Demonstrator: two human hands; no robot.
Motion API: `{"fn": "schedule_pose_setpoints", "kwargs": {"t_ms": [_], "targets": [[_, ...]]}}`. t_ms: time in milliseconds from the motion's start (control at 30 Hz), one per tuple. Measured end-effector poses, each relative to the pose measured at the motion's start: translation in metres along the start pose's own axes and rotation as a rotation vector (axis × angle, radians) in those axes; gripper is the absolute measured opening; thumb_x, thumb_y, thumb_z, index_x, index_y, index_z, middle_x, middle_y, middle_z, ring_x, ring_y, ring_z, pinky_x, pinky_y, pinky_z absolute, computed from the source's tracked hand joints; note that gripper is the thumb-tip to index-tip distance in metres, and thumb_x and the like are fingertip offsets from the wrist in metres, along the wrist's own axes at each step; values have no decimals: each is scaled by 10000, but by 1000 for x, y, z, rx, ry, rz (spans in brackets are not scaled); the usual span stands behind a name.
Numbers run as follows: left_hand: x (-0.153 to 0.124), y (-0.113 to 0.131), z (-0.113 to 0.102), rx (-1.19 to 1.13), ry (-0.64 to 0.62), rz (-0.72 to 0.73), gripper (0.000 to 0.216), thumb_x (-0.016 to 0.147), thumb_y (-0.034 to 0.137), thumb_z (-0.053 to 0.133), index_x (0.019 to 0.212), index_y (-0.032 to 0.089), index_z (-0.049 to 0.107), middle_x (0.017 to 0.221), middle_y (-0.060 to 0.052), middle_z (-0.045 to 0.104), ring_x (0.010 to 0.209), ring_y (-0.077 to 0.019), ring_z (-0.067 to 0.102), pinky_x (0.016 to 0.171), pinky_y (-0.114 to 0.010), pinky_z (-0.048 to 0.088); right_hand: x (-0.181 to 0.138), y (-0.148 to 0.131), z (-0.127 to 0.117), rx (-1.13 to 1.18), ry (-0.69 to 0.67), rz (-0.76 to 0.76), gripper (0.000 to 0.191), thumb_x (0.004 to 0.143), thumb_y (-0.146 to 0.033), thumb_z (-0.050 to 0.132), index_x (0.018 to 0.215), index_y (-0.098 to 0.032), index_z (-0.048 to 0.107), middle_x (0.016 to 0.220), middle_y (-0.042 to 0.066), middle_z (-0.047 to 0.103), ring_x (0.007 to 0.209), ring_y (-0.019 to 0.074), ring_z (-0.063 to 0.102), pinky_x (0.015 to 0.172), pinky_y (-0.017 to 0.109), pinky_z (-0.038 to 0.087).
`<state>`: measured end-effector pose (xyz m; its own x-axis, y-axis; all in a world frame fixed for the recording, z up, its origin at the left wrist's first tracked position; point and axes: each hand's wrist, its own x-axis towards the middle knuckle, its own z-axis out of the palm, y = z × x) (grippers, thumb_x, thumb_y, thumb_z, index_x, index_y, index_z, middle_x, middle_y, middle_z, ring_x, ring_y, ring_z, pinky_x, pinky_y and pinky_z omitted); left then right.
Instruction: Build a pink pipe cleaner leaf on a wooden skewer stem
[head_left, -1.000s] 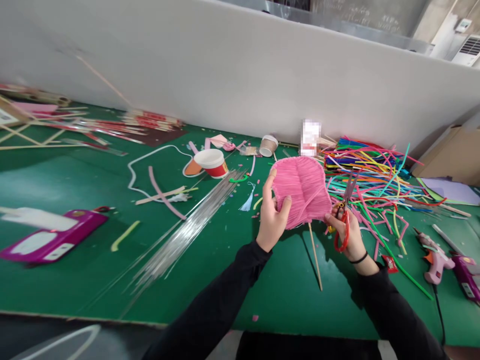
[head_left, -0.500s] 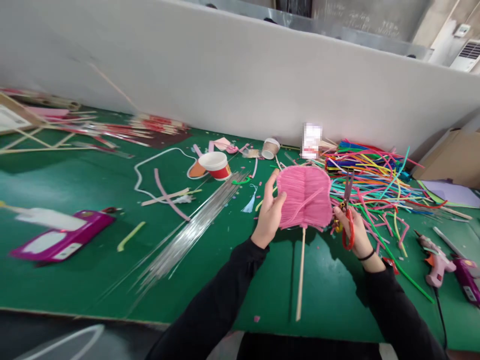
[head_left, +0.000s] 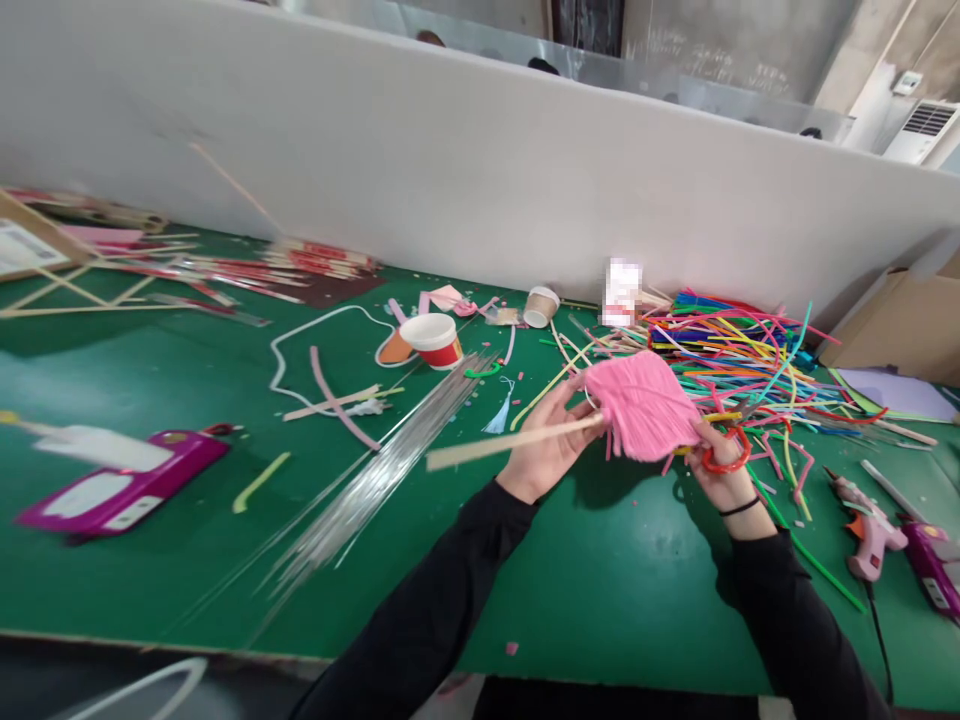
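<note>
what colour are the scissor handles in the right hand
The looped scissor handles are orange-red, showing best in the head view.

Holds left arm [head_left: 431,590] and right arm [head_left: 814,625] converging from the near side; curves left grip [head_left: 541,448], partly hidden; curls right grip [head_left: 721,488] leftward.

Pale partition [head_left: 450,180] behind a green table [head_left: 585,590], grey wall [head_left: 787,25] with white writing [head_left: 709,62] beyond

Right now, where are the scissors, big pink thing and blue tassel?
Scissors [head_left: 729,467], head view: red handle loop.
Big pink thing [head_left: 643,408], head view: its middle.
Blue tassel [head_left: 498,415], head view: its hanging threads.
</note>
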<state>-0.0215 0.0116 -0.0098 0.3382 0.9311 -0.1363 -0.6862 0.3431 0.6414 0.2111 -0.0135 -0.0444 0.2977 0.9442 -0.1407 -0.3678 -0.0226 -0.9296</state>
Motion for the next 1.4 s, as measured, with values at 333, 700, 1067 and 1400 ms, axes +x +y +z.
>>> {"fn": "schedule_pose_setpoints", "kwargs": {"t_ms": [333, 700, 1067, 1400], "targets": [[-5, -17, 8, 233, -98, 314, 741, 678, 568, 786, 1332, 320, 541, 1334, -69, 622, 1312, -285, 521, 1045, -442, 484, -31, 38, 36, -10, 106, -115, 466, 580, -401, 839, 737, -250, 427, 551, -108, 407, 431, 80, 415, 443, 242, 400], [8, -18, -7, 100, 232, 288, 282, 758, 299, 710, 1014, 181, 721, 1125, -77, 734, 1232, -287, 602, 1056, -462, 478, -20, -8, -5, -837, 197, -545, 328, 796, -527, 657, 864, -236, 523, 743, 11, 634, 596, 171, 559, 567, 308, 446], [7, -17, -8, 37, 287, 165, 148, 660, 189, 747, 803, 153, 742, 856, -49, 766, 1032, -289, 701, 987, -451, 519, -20, -22, -17, -1595, -88, -990, 308, 835, -319, 610, 1097, -160, 576, 1044, 127, 634, 951, 306, 513, 854, 439, 410], [1, -15, -3, 27, 183, 96, 354, 675, 166, 688, 1026, 141, 722, 1018, -74, 758, 1086, -295, 677, 980, -447, 516, -24, -23, -13, -1673, 16, -1043, 351, 881, -353, 587, 1162, -142, 569, 1107, 161, 629, 1024, 328, 504, 865, 436, 413]]}}
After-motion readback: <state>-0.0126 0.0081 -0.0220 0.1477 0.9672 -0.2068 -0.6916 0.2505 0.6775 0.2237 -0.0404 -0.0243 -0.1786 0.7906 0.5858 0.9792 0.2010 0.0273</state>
